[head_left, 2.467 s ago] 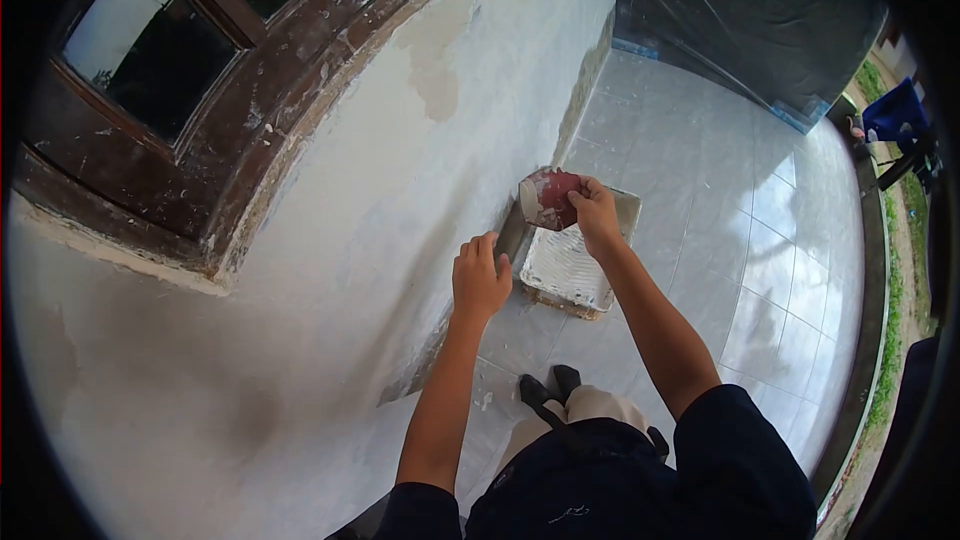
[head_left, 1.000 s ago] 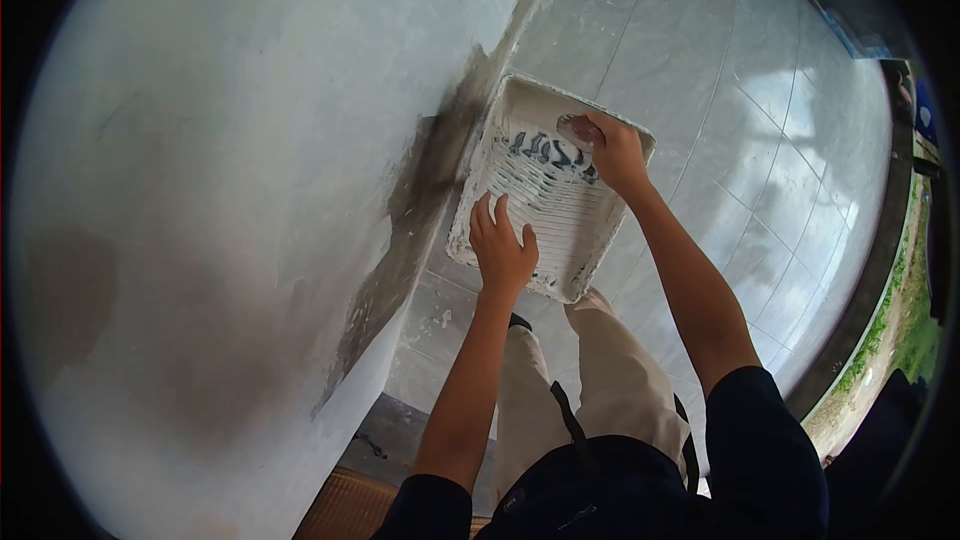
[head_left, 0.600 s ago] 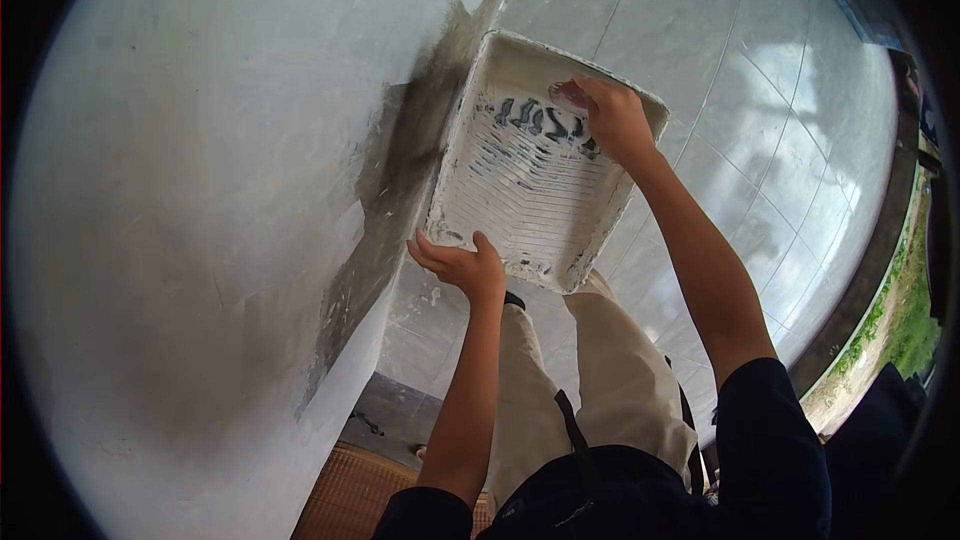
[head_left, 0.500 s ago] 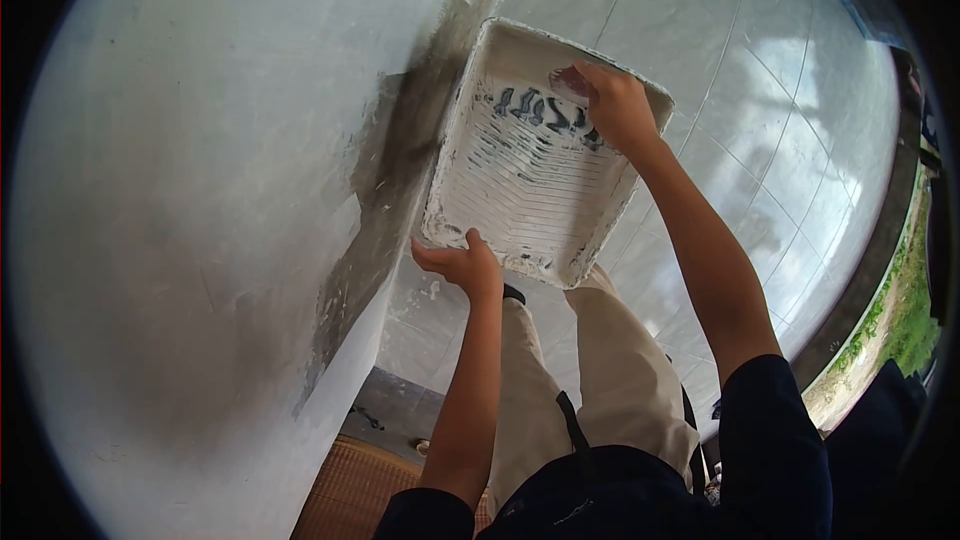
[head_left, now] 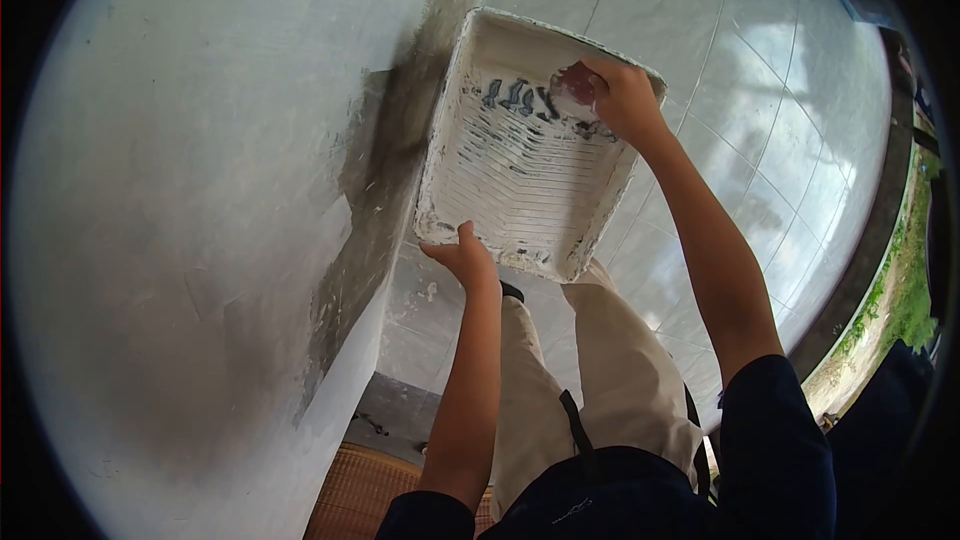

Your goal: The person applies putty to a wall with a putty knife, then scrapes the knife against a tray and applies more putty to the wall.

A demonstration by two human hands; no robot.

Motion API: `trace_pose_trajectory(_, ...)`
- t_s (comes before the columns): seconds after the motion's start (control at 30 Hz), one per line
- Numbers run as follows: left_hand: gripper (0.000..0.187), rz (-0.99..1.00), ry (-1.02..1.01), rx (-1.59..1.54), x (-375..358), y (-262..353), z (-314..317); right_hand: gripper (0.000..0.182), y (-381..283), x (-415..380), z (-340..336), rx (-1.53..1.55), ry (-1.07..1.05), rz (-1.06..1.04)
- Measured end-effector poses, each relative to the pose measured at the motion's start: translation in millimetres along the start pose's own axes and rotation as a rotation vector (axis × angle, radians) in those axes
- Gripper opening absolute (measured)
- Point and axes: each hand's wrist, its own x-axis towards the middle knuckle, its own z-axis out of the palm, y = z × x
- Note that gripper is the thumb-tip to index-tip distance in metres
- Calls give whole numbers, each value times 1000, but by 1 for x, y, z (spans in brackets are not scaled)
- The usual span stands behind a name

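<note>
No legible text, label, brand, number or sign appears in this view. The dark marks on the ribbed slope of the paint tray [head_left: 455, 130], in the upper centre of the frame, are bare patches showing through white paint, not lettering. A small pale mark on the dark garment at the bottom edge is too small to read.

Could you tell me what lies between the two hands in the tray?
In the head view, only the tray's ribbed, paint-coated ramp lies between the left hand and the right hand.
</note>
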Motion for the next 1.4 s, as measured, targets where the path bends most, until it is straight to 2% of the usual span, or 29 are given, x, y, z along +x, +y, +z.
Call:
trace_pose_trajectory(0.03, 88, -3, -3, 0, 0, -1, 0, 32, 4, -1, -3, -3, 0, 1)
trace_pose_trajectory(0.1, 87, 18, -11, 13, -1, 0, 0, 32, 11, -1, -8, -29, 137, 31)
trace_pose_trajectory(0.23, 86, 29, -17, 37, -6, 3, 1, 34, 14, -4, -6, -87, 141, -23)
trace_pose_trajectory(0.4, 86, 49, -45, 18, -2, 0, -1, 38, 11, -8, -5, -54, 159, 50)
trace_pose_trajectory(0.5, 87, 60, -54, 20, -2, 0, -1, 40, 8, -9, -6, -92, 135, -11)
trace_pose_trajectory(0.6, 88, 5, -27, 73, -4, 2, 1, 39, 11, -8, -2, -132, 128, -9)
trace_pose_trajectory(0.73, 90, 27, -21, 68, -5, 3, 2, 36, 8, -7, -2, -114, 132, 11)
trace_pose_trajectory(0.8, 91, 44, -37, 17, -9, 7, 3, 34, 8, -3, -3, -82, 79, 102)
trace_pose_trajectory(0.93, 90, 37, 11, 26, -6, 4, 7, 32, 11, -5, -3, -102, 65, 72)
trace_pose_trajectory(1.13, 89, 35, 0, 39, -10, 8, 8, 29, 15, -17, 2, -13, 86, 141)
trace_pose_trajectory(1.2, 89, 47, -13, 9, -13, 10, 7, 29, 11, -20, 3, 23, 31, 206)
trace_pose_trajectory(1.33, 89, 38, -8, 17, -11, 7, 5, 29, -7, -4, 12, 104, 150, 174)
trace_pose_trajectory(1.4, 90, 45, -3, 20, -12, 6, 6, 30, -12, 14, 19, 70, 149, 21)
